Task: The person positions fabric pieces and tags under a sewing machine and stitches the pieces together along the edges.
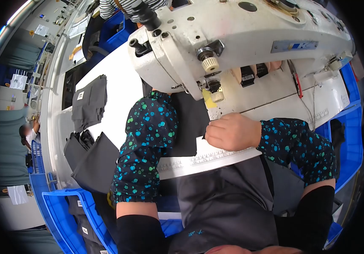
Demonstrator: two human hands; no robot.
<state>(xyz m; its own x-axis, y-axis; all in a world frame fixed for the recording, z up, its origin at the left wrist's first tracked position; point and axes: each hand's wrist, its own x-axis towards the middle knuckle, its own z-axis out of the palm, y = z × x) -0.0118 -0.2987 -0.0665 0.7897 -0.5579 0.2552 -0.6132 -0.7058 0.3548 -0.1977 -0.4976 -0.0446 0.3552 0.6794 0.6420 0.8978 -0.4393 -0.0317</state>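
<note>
A white sewing machine (241, 38) reaches across the top of the white table. Beneath its head lies a dark grey cloth piece (188, 127). My right hand (233, 132) is at the cloth's right edge, fingers curled and pressed together on its corner. Only a sliver of my left hand (155, 90) shows beyond the patterned sleeve (150, 120), under the machine head; its fingers are hidden. A ruler strip (216, 157) runs along the table's front edge. Folded dark cloths (89, 101) with a white label lie on the left.
More dark cloth (95, 163) hangs over the table's left edge. Blue bins stand at the lower left (59, 211) and right (355, 148). Red-handled snips (295, 80) lie behind my right sleeve. A person in stripes (127, 8) is at the top; another person (30, 134) is far left.
</note>
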